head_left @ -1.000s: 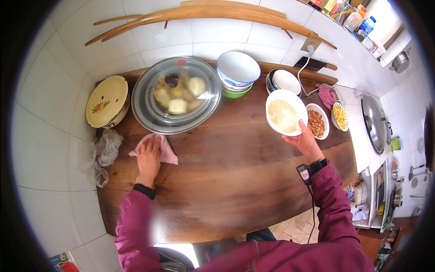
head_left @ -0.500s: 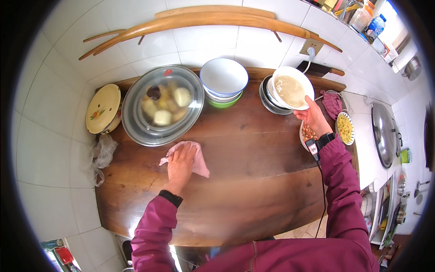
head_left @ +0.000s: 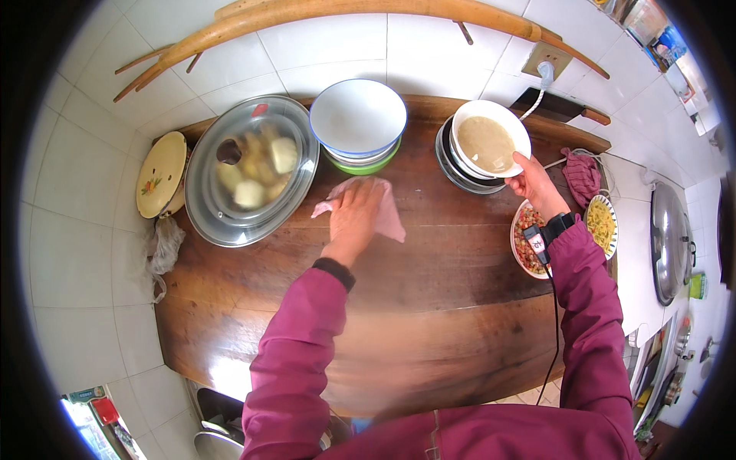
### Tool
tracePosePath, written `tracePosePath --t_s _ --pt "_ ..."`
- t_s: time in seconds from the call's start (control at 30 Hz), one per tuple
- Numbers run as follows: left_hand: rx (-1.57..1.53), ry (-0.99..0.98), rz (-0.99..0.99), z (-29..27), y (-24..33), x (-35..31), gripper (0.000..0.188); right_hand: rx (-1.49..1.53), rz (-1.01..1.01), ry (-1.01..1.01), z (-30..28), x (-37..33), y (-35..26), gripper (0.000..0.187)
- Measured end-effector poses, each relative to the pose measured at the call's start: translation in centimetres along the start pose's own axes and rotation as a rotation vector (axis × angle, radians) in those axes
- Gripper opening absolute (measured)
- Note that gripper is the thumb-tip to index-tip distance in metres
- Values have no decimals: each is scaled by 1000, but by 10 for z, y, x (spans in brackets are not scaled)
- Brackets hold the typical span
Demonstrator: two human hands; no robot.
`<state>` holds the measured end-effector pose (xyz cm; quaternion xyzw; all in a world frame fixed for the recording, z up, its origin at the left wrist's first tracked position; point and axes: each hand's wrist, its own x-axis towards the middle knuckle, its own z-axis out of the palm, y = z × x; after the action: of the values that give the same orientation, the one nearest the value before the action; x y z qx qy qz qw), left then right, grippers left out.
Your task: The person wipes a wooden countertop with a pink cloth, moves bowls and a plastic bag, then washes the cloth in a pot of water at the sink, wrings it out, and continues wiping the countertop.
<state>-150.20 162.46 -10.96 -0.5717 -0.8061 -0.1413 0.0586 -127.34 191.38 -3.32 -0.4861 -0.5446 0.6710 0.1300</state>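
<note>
While the pink cloth (head_left: 392, 221) lies on the wooden table (head_left: 437, 268) under the left hand (head_left: 356, 215), its fingers outstretched, the right hand (head_left: 537, 186) pinches a white bowl (head_left: 522, 133) between thumb and fingers, over stacked dishes (head_left: 448, 162).

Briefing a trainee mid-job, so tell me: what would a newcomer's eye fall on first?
Probably the large clear lid over food, back left on the wooden table. Next, the left hand on a pink cloth, in front of the blue-rimmed bowl, and the right hand gripping a white bowl of cloudy liquid at the back right.
</note>
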Motion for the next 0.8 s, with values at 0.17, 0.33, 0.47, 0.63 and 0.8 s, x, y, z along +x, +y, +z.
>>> tracePosePath --t_s 0.17,0.33,0.47,0.63,0.8 --pt "-130 51 -15 25 38 24 37 0 -35 -67 -14 17 9 32" --pt "-154 66 97 30 73 12 39 -79 58 24 -17 31 6 33" --pt "-195 3 169 30 66 7 42 -169 118 70 -10 22 -4 36" --pt "-100 21 72 34 44 35 45 -68 -151 194 -9 -37 -21 45" --pt "-41 -2 -47 44 49 63 49 -80 -292 -33 4 -97 -10 34"
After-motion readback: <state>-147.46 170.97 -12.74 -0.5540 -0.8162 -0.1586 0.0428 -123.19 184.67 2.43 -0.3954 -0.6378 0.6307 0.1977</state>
